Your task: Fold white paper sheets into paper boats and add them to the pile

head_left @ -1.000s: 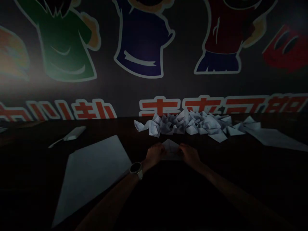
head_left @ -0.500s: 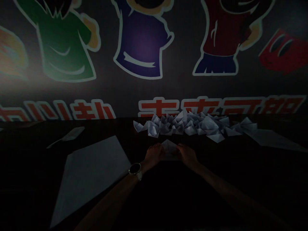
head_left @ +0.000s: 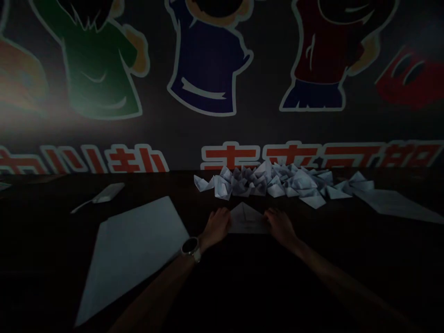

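A partly folded sheet of paper (head_left: 246, 219), with a pointed top and a straight lower edge, lies in front of me on the dark table. My left hand (head_left: 218, 224) grips its left corner, fingers curled; a watch sits on that wrist. At the opposite corner, my right hand (head_left: 279, 225) has its fingers closed on the paper as well. A crease runs down from the peak between the hands. Dim light hides the exact finger contact.
Behind the hands lies a heap of folded paper boats (head_left: 277, 180). A stack of white sheets (head_left: 135, 249) is at the left, with a small pale object (head_left: 108, 193) beyond it. More flat paper (head_left: 398, 204) lies at the right. A painted wall (head_left: 256, 127) rises behind the table.
My hands have moved apart, the right one outward to the right, and more of the folded paper shows between them. The view has shifted slightly.
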### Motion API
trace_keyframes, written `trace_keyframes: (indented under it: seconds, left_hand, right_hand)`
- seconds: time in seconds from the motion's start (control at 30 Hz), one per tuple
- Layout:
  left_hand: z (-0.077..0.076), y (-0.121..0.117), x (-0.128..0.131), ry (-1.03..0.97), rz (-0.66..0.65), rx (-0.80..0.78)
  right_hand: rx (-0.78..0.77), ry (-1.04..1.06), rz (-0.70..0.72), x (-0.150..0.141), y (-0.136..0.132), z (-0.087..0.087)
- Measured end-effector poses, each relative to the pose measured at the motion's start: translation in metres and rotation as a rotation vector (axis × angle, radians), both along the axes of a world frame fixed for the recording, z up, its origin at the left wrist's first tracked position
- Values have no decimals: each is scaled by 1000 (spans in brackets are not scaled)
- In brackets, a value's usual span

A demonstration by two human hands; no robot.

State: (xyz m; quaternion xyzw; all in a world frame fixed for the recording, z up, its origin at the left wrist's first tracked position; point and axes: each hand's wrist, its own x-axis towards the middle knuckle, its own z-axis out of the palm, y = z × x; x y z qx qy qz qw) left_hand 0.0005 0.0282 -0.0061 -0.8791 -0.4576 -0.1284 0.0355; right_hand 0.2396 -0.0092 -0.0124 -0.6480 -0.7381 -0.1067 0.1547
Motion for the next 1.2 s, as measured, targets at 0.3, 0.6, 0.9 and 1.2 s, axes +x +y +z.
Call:
trace_keyframes:
  seconds: [0.3, 0.6, 0.9, 1.2]
  left_hand:
    - [1, 5, -10, -4, -51, 33]
    - [-4, 16, -17, -129, -67, -20]
    - [-3, 13, -17, -94, -32, 2]
    - [0, 10, -14, -52, 5, -9]
  right_hand:
    - [-1, -60, -34, 9, -1, -5]
    - [-1, -89, -60, 10, 3, -10]
    - [17, -120, -80, 9, 0, -10]
    - [64, -202, -122, 10, -6, -7]
